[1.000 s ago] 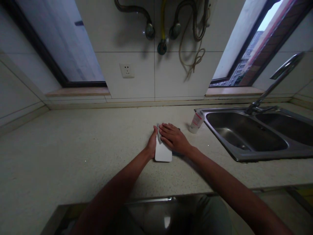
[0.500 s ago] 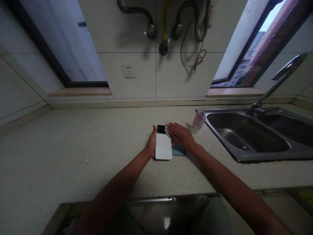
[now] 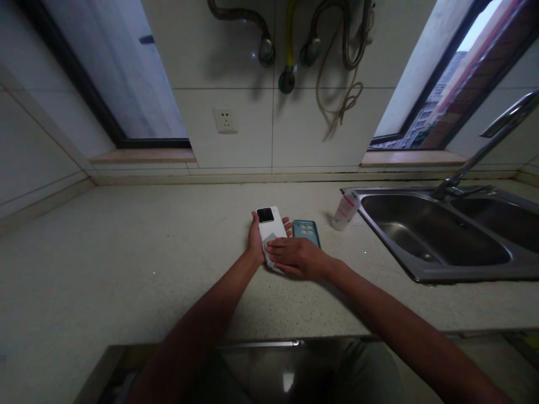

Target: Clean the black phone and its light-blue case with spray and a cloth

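Note:
A white phone (image 3: 273, 224) with a black camera block at its top lies back-up in my left hand (image 3: 254, 244). The thumb runs along its left edge, and fingertips of that hand show past its right edge. My right hand (image 3: 300, 257) presses a small pale wipe (image 3: 270, 240) flat against the lower part of the phone's back, fingers together. Just right of the phone, a teal phone case (image 3: 307, 229) with several camera holes rests on the counter, its lower part hidden behind my right hand.
On the speckled counter (image 3: 189, 230), a clear bottle with pink print (image 3: 346, 210) leans beside the steel double sink (image 3: 415, 275) at right. A tap (image 3: 475, 146) rises behind the sink. Hoses (image 3: 290, 33) and a socket (image 3: 225, 120) are on the tiled wall.
My right hand and the wipe have moved from the camera end down to the phone's lower part. The phone has tilted and shifted slightly left, uncovering the case's camera holes.

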Tool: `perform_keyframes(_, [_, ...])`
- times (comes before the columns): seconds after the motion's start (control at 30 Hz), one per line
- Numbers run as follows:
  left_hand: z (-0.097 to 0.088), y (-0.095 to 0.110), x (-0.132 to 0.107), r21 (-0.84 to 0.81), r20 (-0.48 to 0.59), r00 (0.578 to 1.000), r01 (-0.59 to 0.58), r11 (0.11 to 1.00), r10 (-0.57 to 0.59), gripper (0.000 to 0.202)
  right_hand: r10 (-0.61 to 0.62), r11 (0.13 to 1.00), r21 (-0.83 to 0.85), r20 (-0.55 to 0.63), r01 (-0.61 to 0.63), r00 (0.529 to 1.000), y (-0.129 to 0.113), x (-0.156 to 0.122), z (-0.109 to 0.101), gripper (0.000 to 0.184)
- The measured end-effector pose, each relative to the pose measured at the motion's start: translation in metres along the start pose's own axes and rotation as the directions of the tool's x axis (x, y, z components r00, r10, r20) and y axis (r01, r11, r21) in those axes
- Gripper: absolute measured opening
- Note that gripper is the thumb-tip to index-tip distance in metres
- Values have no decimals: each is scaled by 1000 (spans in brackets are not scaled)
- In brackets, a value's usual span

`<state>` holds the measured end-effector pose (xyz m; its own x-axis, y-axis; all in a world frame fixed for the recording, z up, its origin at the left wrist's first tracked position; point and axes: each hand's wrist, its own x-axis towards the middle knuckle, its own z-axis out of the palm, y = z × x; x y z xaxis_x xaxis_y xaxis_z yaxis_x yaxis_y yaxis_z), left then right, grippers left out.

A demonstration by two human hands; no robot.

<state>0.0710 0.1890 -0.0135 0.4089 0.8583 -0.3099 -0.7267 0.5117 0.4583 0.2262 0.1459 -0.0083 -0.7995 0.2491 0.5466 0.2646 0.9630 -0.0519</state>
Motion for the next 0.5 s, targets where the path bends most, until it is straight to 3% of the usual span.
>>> perform_keyframes(0.1, [2, 1, -1, 2, -19, 999, -45, 999, 45, 86, -64, 997, 39, 23, 63, 998, -2, 1, 0, 29])
perform_keyframes(0.3, [3, 3, -2, 14, -17, 1000, 16, 1000, -15, 93, 43, 997, -63, -29, -44, 999, 15, -8, -1, 33])
perform_keyframes(0.5, [-1, 7, 2, -106, -74, 991, -117, 988, 110, 85, 77, 996, -43, -54, -79, 996, 33, -19, -7, 30])
